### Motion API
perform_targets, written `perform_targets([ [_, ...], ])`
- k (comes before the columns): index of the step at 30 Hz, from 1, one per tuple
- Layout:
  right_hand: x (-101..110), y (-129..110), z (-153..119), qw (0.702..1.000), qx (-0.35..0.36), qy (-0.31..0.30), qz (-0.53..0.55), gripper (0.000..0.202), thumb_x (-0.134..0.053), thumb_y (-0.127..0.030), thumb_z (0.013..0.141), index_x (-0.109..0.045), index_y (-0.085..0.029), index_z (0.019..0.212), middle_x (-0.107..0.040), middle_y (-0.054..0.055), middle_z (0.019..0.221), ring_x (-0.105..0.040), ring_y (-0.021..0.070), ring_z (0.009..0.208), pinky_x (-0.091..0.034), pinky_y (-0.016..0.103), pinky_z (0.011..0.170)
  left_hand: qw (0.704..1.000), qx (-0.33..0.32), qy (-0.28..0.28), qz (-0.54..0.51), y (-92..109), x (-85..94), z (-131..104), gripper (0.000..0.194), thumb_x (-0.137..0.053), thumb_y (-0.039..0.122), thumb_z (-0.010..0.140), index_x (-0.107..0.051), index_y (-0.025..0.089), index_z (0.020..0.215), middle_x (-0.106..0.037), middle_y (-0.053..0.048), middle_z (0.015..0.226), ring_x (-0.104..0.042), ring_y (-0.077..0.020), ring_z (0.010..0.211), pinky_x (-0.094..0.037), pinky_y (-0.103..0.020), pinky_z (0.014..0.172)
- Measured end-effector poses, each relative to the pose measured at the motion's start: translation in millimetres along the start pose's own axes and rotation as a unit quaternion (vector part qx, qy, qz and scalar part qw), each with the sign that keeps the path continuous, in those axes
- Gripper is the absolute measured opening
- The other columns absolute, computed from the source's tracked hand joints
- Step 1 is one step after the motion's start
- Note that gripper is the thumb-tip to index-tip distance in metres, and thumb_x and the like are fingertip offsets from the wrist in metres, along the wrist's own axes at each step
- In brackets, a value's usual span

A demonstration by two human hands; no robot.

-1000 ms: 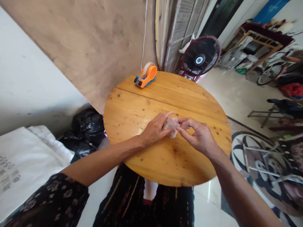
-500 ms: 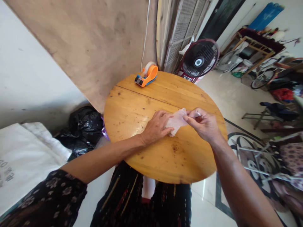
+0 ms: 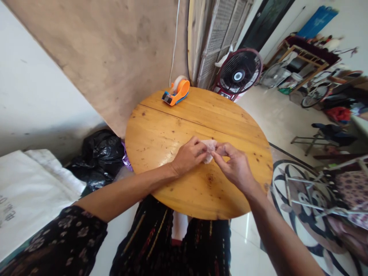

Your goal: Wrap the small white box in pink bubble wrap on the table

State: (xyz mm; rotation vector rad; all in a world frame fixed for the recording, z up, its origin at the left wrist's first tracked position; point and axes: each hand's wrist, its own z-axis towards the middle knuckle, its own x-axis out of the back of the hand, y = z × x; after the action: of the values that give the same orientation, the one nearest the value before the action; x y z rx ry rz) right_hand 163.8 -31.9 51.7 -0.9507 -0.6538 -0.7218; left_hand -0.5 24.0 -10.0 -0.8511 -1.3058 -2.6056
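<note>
Between my two hands is a small, crinkled, translucent pinkish-white piece of thin plastic [image 3: 210, 146], just above or on the round wooden table [image 3: 161, 134]; whether it touches the wood I cannot tell. My left hand [image 3: 189, 155] grips its left side, fingers bent and closed around the edge. My right hand [image 3: 232, 163] pinches its right side between thumb and fingers. The fingertips of both hands are close together, and part of the plastic is hidden under them.
An orange and blue tape dispenser [image 3: 178, 92] with a tape roll stands at the table's far edge. Behind the table is a dark red fan [image 3: 240, 73]. Black plastic bags [image 3: 102, 153] and a white sack [image 3: 34, 195] lie at the left. A folding chair [image 3: 319, 191] is at the right.
My right hand has moved left, nearer to my left hand. The plastic that was stretched out between them is now bunched up smaller. My left hand has hardly moved.
</note>
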Motion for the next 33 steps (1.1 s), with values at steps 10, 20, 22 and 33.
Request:
perform_targets([
  [10,-35.6,-6.6,-28.6,0.984,0.057,0.114,-0.126,0.012,-0.057,-0.023,0.091,-0.053,-0.023,0.08,-0.072,0.005,0.088,-0.068,0.0158,0.073,-0.051,0.026,0.067,0.997,0.003,-0.058,-0.057,-3.6,17.0,4.3,0.011,-0.059,0.018,0.073,-0.067,0.016,0.079,-0.054,-0.002,0.078,-0.052,-0.0123,0.067,-0.046,-0.025,0.064],
  [20,-44.4,-8.5,-32.1,0.962,0.132,0.081,-0.224,0.01,-0.056,-0.017,0.09,-0.055,-0.021,0.081,-0.073,0.01,0.106,-0.069,0.0187,0.092,-0.052,0.028,0.075,0.984,-0.144,-0.103,-0.004,-16.7,42.9,11.0,0.06,-0.055,0.014,0.074,-0.047,0.018,0.134,-0.048,-0.014,0.14,-0.044,-0.0255,0.132,-0.037,-0.045,0.11],
  [22,-45.2,-9.6,-31.8,0.963,0.131,0.086,-0.219,0.01,-0.055,-0.017,0.09,-0.056,-0.022,0.081,-0.073,0.01,0.108,-0.069,0.0193,0.095,-0.053,0.029,0.077,0.975,-0.178,-0.132,0.022,-21.2,44.0,11.8,0.06,-0.055,0.013,0.077,-0.047,0.019,0.135,-0.035,-0.015,0.152,-0.033,-0.0258,0.141,-0.031,-0.046,0.115],
  [33,-52.0,-10.2,-38.1,0.966,0.102,0.099,-0.216,0.009,-0.056,-0.02,0.089,-0.06,-0.023,0.082,-0.069,0.012,0.116,-0.067,0.0229,0.099,-0.055,0.035,0.078,0.966,-0.201,-0.157,0.037,-34.2,34.6,9.0,0.057,-0.057,0.012,0.075,-0.049,0.019,0.132,-0.053,-0.014,0.14,-0.04,-0.0274,0.139,-0.035,-0.051,0.112],
])
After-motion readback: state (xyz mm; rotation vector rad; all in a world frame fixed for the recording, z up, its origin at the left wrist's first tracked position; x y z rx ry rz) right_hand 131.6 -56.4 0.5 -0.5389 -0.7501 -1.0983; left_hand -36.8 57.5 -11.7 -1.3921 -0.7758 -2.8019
